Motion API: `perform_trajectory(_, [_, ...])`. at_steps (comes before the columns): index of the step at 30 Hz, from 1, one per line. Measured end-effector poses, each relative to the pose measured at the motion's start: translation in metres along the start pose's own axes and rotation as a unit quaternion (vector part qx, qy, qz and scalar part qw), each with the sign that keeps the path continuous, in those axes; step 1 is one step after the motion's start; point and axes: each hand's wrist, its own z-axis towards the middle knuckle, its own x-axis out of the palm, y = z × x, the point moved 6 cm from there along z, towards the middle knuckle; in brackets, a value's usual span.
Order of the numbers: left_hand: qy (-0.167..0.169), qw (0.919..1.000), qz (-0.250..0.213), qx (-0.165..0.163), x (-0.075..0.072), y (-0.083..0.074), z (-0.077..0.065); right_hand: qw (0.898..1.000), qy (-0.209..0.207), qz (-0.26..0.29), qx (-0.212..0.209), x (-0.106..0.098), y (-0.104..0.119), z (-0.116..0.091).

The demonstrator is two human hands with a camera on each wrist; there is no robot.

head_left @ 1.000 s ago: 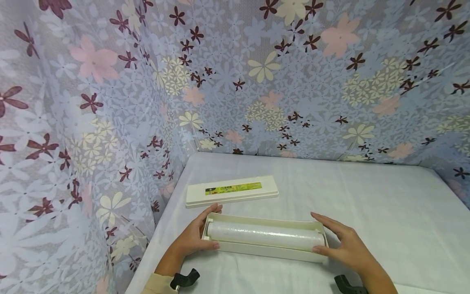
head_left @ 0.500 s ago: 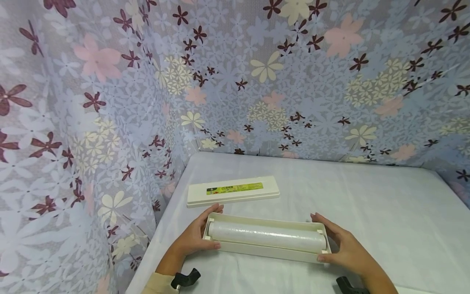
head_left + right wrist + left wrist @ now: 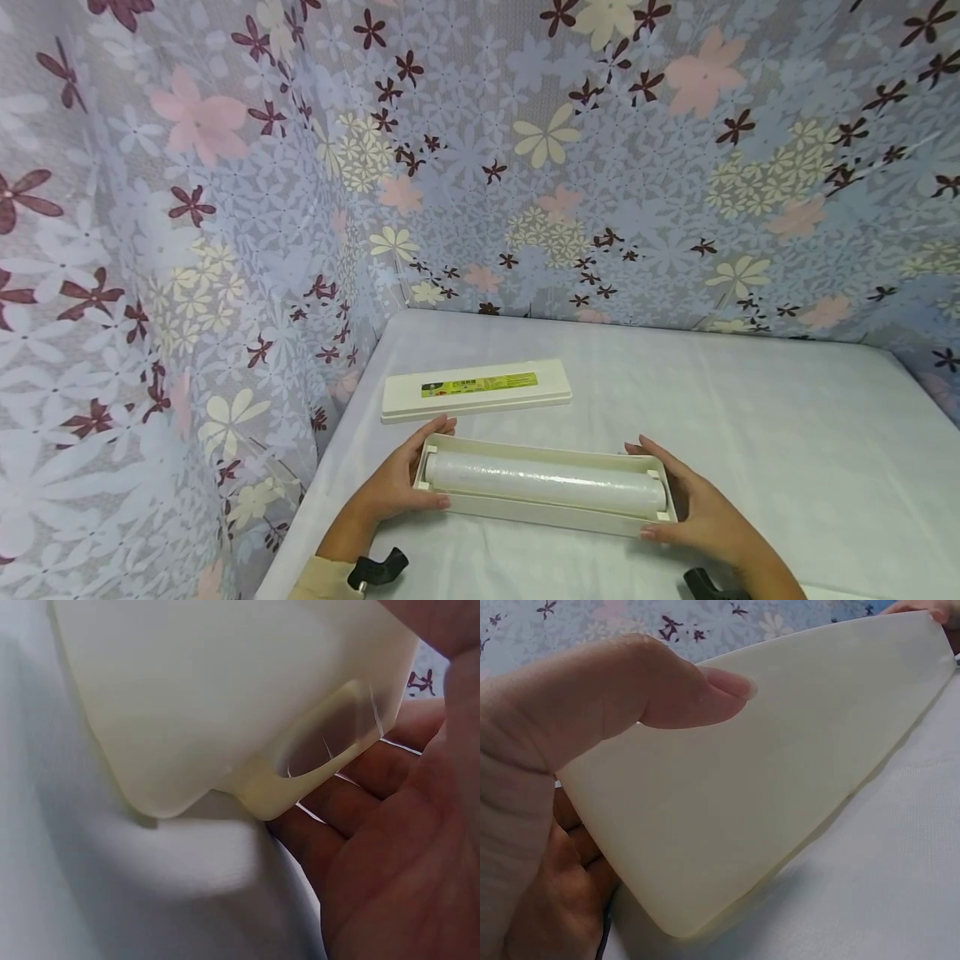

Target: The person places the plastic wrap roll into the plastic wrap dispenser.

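Note:
A long cream plastic box (image 3: 536, 512) lies lidless near the front of the table, with a roll of cling film (image 3: 547, 482) inside it. My left hand (image 3: 401, 477) grips the box's left end, its thumb (image 3: 697, 697) across the front wall and the other fingers behind. At the opposite end my right hand (image 3: 701, 508) holds the box, thumb at the front corner and fingers round the far side. An oval opening (image 3: 322, 742) shows in the box's end wall in the right wrist view. Beyond the box sits its cream lid (image 3: 476, 390), bearing a yellow-green label.
A white cloth (image 3: 712, 392) covers the table. Floral curtains (image 3: 480, 167) hang along the back and the left side. Black wrist mounts (image 3: 377, 569) show at both forearms.
The right hand has shifted its hold at the box's right end, its thumb moving off the roll's edge onto the front corner. The box slid slightly right; the left hand barely moved.

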Motion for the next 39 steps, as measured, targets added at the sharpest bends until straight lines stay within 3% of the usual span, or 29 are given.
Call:
perform_trajectory(15, [-0.001, 1.0000, 0.009, -0.004, -0.0010, -0.0007, -0.0016, 0.999, 0.019, 0.028, 0.003, 0.0017, -0.0045, -0.0005])
perform_trajectory(39, [-0.002, 1.0000, -0.001, -0.005, -0.0022, 0.0026, -0.0022, 1.000, 0.008, 0.013, 0.003, 0.0014, -0.0030, -0.0017])
